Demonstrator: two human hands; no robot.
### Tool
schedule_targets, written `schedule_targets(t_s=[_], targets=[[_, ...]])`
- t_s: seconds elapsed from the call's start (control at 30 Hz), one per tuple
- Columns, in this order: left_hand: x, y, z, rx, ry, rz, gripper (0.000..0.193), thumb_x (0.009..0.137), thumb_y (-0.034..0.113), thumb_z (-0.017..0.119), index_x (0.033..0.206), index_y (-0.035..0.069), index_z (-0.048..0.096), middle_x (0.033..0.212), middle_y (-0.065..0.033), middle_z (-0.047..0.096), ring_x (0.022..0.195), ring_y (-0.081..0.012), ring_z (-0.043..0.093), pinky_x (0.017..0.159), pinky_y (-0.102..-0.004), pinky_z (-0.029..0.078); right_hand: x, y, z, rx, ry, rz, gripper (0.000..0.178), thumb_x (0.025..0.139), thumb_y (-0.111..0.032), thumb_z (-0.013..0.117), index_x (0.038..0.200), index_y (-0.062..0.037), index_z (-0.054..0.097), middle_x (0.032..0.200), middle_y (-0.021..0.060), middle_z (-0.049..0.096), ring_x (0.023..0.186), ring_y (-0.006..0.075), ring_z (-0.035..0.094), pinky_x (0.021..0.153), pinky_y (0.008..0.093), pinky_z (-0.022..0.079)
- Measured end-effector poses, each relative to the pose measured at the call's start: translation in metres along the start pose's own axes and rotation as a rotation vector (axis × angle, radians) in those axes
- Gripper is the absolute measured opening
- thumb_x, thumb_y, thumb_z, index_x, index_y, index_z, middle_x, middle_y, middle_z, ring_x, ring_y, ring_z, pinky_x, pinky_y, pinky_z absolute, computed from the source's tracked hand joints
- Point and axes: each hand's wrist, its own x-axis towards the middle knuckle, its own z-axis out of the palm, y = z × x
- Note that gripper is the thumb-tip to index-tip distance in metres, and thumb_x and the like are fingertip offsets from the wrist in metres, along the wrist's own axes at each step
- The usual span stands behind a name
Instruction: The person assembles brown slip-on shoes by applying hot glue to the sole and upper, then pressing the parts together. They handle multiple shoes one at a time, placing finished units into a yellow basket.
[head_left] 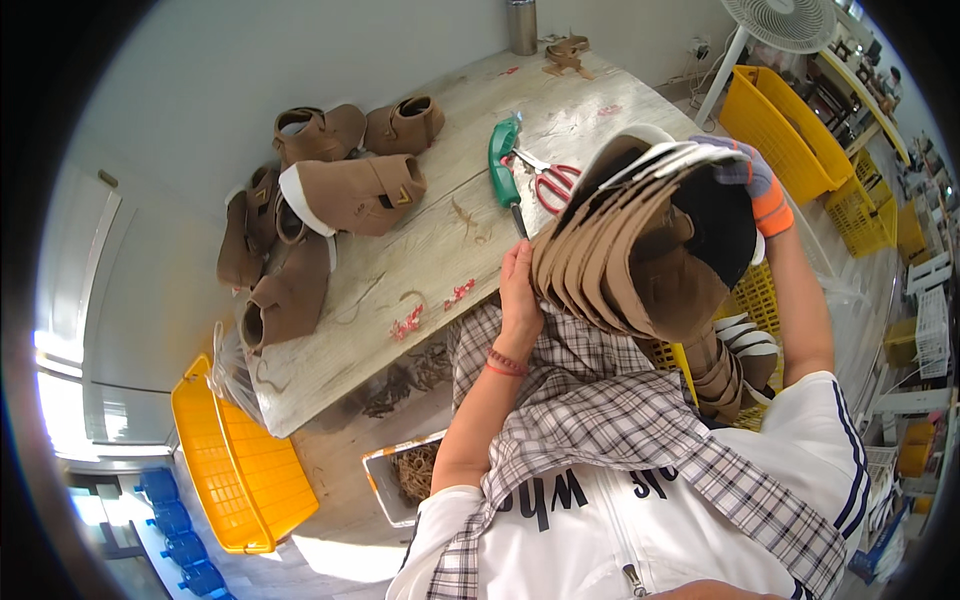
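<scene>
I hold a thick stack of nested brown shoe uppers (590, 265) with white edges over the right front of the table. My bare left hand (520, 295) is closed against the stack's left side, its fingers partly hidden. At the upper right, my right hand (755, 185), in a grey and orange glove, grips the white edges. Just left of the stack lie a green-handled tool (503, 165) and red-handled scissors (555, 185). More brown shoe uppers (360, 190) sit at the table's far left. Below the stack, other uppers (715, 375) rest in a yellow crate (757, 295).
The worn wooden table (400, 290) runs along a pale wall. On its far side stand a steel flask (521, 28) and brown scraps (568, 55). A yellow basket (240, 470) and a white bin (385, 490) of scraps are on the floor. A fan (785, 20) stands at far right.
</scene>
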Motion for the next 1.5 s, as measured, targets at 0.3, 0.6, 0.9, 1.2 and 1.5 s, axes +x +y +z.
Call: schedule_targets(t_s=[0.3,0.6,0.9,1.2,1.5], targets=[[-0.052,0.115,0.011,-0.074,0.258,0.333,0.025,0.095,0.015,0.053,0.117,0.002,0.050,0.102,-0.0055,0.056,0.091,-0.0134,0.055,0.081,-0.0268,0.048,0.112,0.034,0.023,0.154,-0.080,-0.235,0.046,0.079,-0.012,0.065,0.122,0.0020,0.057,0.115,0.0067,0.063,0.105,0.0160,0.058,0.096,0.0289,0.044],[-0.069,0.132,-0.084,0.465,0.651,0.749,0.034,0.094,0.008,0.055,0.126,0.000,0.046,0.116,-0.0074,0.052,0.106,-0.0154,0.050,0.095,-0.0292,0.040,0.239,0.138,0.190,-0.266,0.282,0.034,0.058,0.080,-0.030,0.069,0.128,-0.0015,0.053,0.118,0.0168,0.062,0.105,0.0286,0.060,0.092,0.0359,0.046],[-0.100,0.110,-0.132,0.121,0.313,0.454,0.048,0.082,-0.004,0.066,0.126,-0.002,0.048,0.110,-0.0069,0.061,0.101,-0.0151,0.057,0.091,-0.0283,0.044,0.179,0.140,0.233,-1.114,0.323,0.217,0.058,0.073,-0.036,0.067,0.126,-0.0152,0.055,0.107,0.0149,0.063,0.101,0.0318,0.060,0.088,0.0400,0.048],[-0.052,0.084,-0.068,0.273,0.136,0.373,0.021,0.081,0.005,0.073,0.101,-0.001,0.069,0.098,-0.0012,0.068,0.088,-0.0103,0.060,0.080,-0.0269,0.048,0.208,0.199,0.125,-0.510,0.249,0.340,0.061,0.066,-0.027,0.075,0.120,-0.0031,0.058,0.098,0.0155,0.069,0.090,0.0296,0.066,0.075,0.0374,0.051],[-0.060,0.094,-0.071,0.505,0.244,0.456,0.029,0.082,0.011,0.074,0.107,-0.001,0.066,0.104,-0.0024,0.066,0.093,-0.0114,0.058,0.084,-0.0280,0.046,0.092,0.103,0.153,0.210,0.164,0.373,0.051,0.076,-0.021,0.079,0.116,0.0013,0.056,0.081,0.0041,0.063,0.066,0.0095,0.058,0.058,0.0244,0.048]])
